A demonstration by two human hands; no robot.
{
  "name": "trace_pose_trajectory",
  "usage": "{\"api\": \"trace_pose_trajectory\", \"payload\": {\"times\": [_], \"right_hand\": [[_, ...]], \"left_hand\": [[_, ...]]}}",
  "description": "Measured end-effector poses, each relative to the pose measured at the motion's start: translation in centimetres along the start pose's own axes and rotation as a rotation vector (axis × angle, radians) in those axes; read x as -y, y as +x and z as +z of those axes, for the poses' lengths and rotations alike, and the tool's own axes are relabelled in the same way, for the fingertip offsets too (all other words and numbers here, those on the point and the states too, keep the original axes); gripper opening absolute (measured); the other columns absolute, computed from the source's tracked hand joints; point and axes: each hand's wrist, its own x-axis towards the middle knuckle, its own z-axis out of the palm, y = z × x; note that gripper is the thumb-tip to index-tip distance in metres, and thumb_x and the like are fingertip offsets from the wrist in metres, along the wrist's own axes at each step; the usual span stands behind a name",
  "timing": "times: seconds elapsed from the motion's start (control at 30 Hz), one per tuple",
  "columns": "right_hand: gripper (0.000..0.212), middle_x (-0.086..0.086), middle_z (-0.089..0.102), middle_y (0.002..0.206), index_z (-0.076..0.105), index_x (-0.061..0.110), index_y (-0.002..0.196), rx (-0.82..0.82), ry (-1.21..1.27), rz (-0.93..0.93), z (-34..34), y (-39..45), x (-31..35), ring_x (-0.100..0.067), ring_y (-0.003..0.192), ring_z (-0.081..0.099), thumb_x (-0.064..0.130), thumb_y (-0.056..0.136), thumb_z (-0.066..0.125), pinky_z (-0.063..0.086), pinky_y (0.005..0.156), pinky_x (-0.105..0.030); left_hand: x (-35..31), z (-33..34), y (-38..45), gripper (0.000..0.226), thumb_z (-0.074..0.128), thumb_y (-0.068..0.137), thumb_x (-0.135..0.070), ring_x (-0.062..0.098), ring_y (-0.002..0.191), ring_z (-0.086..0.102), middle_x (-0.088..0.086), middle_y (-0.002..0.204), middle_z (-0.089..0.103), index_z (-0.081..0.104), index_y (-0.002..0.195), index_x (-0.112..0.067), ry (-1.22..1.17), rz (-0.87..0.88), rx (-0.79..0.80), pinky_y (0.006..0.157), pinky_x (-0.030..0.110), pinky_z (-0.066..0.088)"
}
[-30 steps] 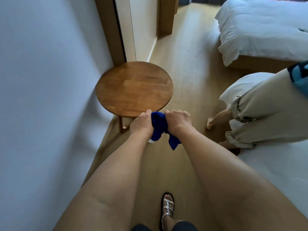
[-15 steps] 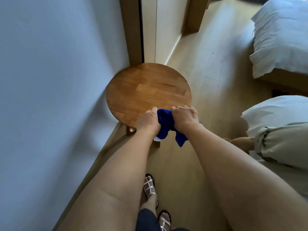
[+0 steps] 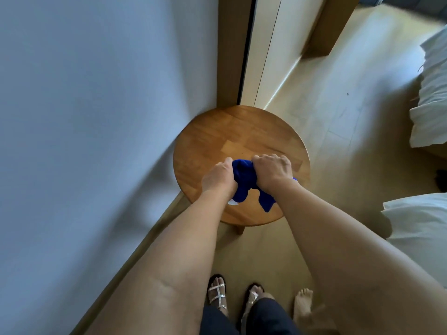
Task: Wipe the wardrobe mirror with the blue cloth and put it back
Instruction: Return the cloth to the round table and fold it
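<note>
The blue cloth (image 3: 244, 180) is bunched between both hands above the round wooden stool (image 3: 217, 131). My left hand (image 3: 219, 177) grips its left side, and my right hand (image 3: 272, 170) grips its right side with curled fingers. Two blue ends hang down below my wrists, one with a small white tag. The stool stands against the grey wall, by a wooden frame (image 3: 229, 56) with a pale panel beside it. No mirror surface is plainly visible.
The grey wall (image 3: 96, 117) fills the left. White bedding (image 3: 430, 105) lies at the right edge and a white pillow (image 3: 418, 221) lower right. My sandalled feet (image 3: 217, 293) stand on the wood floor, with another person's bare foot (image 3: 302, 303) beside them.
I have stepped closer to the stool, so both hands with the cloth are now over its top instead of in front of its near edge. The other person has dropped mostly out of view.
</note>
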Motion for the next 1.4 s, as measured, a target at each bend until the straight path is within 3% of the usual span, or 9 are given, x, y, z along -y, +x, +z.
{"api": "trace_pose_trajectory", "payload": {"times": [0.17, 0.33, 0.63, 0.87, 1.0, 1.07, 1.13, 1.27, 1.4], "right_hand": [[0.017, 0.003, 0.06, 0.097, 0.052, 0.02, 0.104, 0.033, -0.01, -0.081, -1.0, 4.4, 0.0, -0.02, 0.096, 0.056, 0.021, 0.087, 0.058, 0.032, 0.076, -0.03], [0.017, 0.003, 0.053, 0.085, 0.053, 0.022, 0.104, 0.085, -0.041, -0.187, -2.4, 8.9, 0.0, -0.018, 0.079, 0.051, 0.018, 0.088, 0.055, 0.034, 0.073, -0.031], [0.013, 0.004, 0.057, 0.079, 0.058, 0.021, 0.099, 0.251, -0.058, -0.37, -3.7, 16.0, -2.2, -0.016, 0.076, 0.055, 0.016, 0.09, 0.05, 0.038, 0.067, -0.029], [0.011, 0.003, 0.054, 0.076, 0.057, 0.019, 0.087, 0.484, -0.089, -0.398, -2.3, 19.7, -3.3, -0.014, 0.068, 0.05, 0.015, 0.091, 0.047, 0.038, 0.065, -0.028], [0.015, 0.001, 0.054, 0.074, 0.051, 0.018, 0.075, 0.653, -0.105, -0.371, -0.2, 21.6, -3.5, -0.015, 0.065, 0.05, 0.014, 0.089, 0.046, 0.038, 0.06, -0.028], [0.016, 0.0, 0.054, 0.075, 0.051, 0.017, 0.073, 0.757, -0.121, -0.36, 1.1, 22.5, -3.5, -0.018, 0.07, 0.053, 0.013, 0.088, 0.05, 0.042, 0.065, -0.03], [0.017, -0.001, 0.053, 0.077, 0.05, 0.016, 0.072, 0.833, -0.133, -0.351, 2.6, 23.6, -3.5, -0.021, 0.08, 0.055, 0.013, 0.088, 0.054, 0.046, 0.072, -0.032], [0.016, 0.0, 0.055, 0.077, 0.052, 0.016, 0.072, 0.864, -0.091, -0.314, 5.0, 26.1, -3.6, -0.021, 0.08, 0.056, 0.013, 0.087, 0.058, 0.047, 0.071, -0.031], [0.005, 0.001, 0.056, 0.081, 0.057, 0.017, 0.093, 0.835, -0.05, -0.294, 6.9, 28.1, -3.6, -0.019, 0.077, 0.054, 0.015, 0.089, 0.056, 0.041, 0.065, -0.031]], "left_hand": [[0.3, -1.2, 3.2, 0.022, 0.044, 0.077, -0.003, 0.022, 0.07, 0.048, -0.001, 0.081, 0.046, 0.037, 0.089, -0.02, 0.001, -0.085, 0.012, 0.05, 0.029, 0.029], [0.3, -1.8, 6.1, 0.022, 0.047, 0.08, -0.004, 0.018, 0.067, 0.048, -0.002, 0.081, 0.048, 0.037, 0.09, -0.021, -0.042, -0.171, -0.052, 0.05, 0.027, 0.03], [-1.5, -2.1, 11.6, 0.017, 0.043, 0.082, -0.008, 0.012, 0.059, 0.044, -0.005, 0.07, 0.044, 0.039, 0.09, -0.022, -0.048, -0.366, -0.032, 0.05, 0.027, 0.033], [-2.0, -1.0, 14.6, 0.011, 0.041, 0.084, -0.012, 0.014, 0.062, 0.048, -0.001, 0.076, 0.049, 0.04, 0.091, -0.021, -0.055, -0.423, 0.149, 0.048, 0.027, 0.032], [-1.2, 0.3, 16.3, 0.014, 0.036, 0.08, -0.011, 0.021, 0.07, 0.055, 0.005, 0.085, 0.056, 0.041, 0.09, -0.019, -0.146, -0.431, 0.322, 0.059, 0.035, 0.049], [-0.6, 1.3, 17.4, 0.013, 0.038, 0.081, -0.014, 0.022, 0.073, 0.056, 0.005, 0.088, 0.056, 0.045, 0.09, -0.019, -0.192, -0.425, 0.426, 0.067, 0.038, 0.054], [-0.1, 2.4, 18.7, 0.012, 0.04, 0.08, -0.016, 0.022, 0.073, 0.058, 0.004, 0.088, 0.056, 0.048, 0.087, -0.021, -0.208, -0.417, 0.504, 0.062, 0.035, 0.054], [1.3, 4.4, 21.3, 0.01, 0.041, 0.077, -0.015, 0.021, 0.068, 0.058, 0.003, 0.084, 0.058, 0.048, 0.081, -0.023, -0.217, -0.422, 0.54, 0.05, 0.029, 0.045], [2.7, 6.2, 23.6, 0.013, 0.04, 0.08, -0.012, 0.019, 0.067, 0.052, 0.001, 0.08, 0.055, 0.043, 0.075, -0.023, -0.163, -0.419, 0.507, 0.054, 0.03, 0.039]]}}
